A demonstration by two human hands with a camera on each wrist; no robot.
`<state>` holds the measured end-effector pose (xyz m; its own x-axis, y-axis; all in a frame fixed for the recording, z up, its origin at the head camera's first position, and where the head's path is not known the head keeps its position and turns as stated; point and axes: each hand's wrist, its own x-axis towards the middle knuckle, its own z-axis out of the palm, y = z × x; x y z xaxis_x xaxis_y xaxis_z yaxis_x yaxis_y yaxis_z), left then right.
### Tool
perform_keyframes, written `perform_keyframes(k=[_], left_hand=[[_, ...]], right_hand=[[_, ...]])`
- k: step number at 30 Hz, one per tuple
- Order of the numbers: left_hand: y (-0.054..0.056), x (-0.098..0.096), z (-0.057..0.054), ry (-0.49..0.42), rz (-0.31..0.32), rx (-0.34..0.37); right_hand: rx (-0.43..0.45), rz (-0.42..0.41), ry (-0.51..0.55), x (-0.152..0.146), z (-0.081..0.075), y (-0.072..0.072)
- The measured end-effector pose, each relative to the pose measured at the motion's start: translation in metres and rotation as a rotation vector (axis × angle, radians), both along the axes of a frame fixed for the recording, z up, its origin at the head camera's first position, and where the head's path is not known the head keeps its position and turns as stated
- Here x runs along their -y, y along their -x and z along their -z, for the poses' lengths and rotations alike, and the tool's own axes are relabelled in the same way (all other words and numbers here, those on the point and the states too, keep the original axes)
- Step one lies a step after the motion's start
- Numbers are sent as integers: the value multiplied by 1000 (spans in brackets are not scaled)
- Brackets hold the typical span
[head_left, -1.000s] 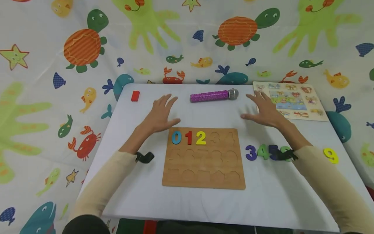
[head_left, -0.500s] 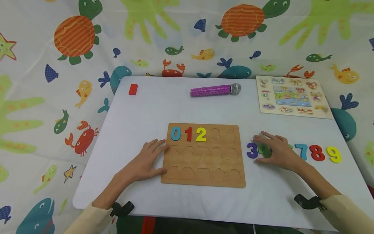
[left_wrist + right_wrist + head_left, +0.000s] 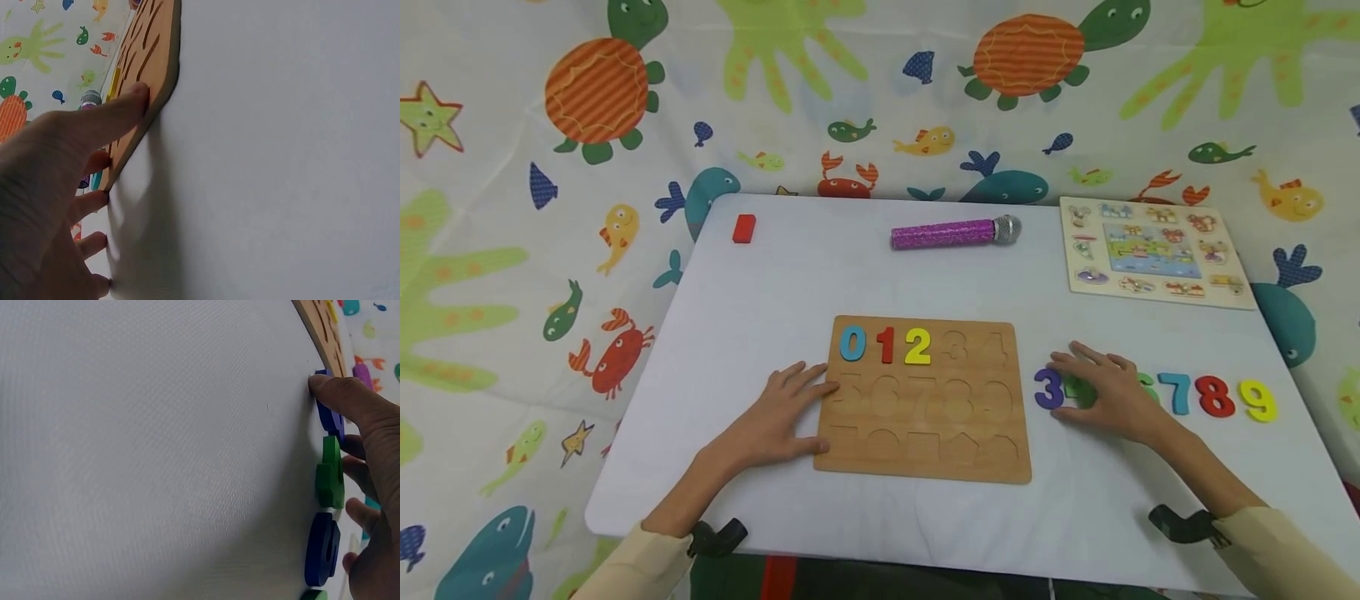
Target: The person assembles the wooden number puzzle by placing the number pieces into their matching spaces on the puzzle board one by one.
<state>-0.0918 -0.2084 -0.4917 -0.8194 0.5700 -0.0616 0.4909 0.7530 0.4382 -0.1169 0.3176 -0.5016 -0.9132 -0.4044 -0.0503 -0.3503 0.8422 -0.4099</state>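
Note:
My left hand [image 3: 772, 418] rests at the left edge of a brown wooden number puzzle board [image 3: 925, 421], fingers spread. In the left wrist view its thumb lies on the board's face. A blue 0 [image 3: 852, 343], red 1 [image 3: 886, 345] and yellow 2 [image 3: 918, 347] sit in the board's top row, beside outlined recesses. My right hand [image 3: 1112, 398] pinches a purple number 3 [image 3: 1048, 390] on the table, thumb at its near end and forefinger at its far end. A green 4 [image 3: 331, 478] and dark blue 5 [image 3: 321, 550] lie beneath that hand, mostly hidden from the head view.
Right of the hand lie a green piece [image 3: 1147, 385], blue 7 [image 3: 1176, 392], red 8 [image 3: 1214, 396] and yellow 9 [image 3: 1257, 400]. Farther back are a glittery purple microphone [image 3: 951, 234], a picture puzzle board [image 3: 1213, 296] and a red block [image 3: 743, 228] on the white table [image 3: 925, 521].
Both hands have come down toward me from the far part of the table, the left to the board's edge, the right to the purple 3. Over the last half second they barely shift.

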Motion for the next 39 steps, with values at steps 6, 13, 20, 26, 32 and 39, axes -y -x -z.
perform_keyframes(k=[6, 13, 20, 26, 32, 39], left_hand=[[4, 6, 5, -32, -38, 27], [9, 9, 7, -110, -79, 72], [9, 10, 11, -107, -88, 65], [10, 10, 11, -110, -87, 52], [11, 11, 12, -105, -89, 72], [11, 13, 12, -113, -77, 66]], right_hand=[[-14, -7, 4, 3, 1, 0], [-27, -6, 15, 5, 0, 1], [-35, -12, 34, 7, -3, 2], [-66, -29, 82, 10, -7, 11], [-89, -57, 147, 29, -14, 28], [-36, -111, 129, 71, -20, 50]])
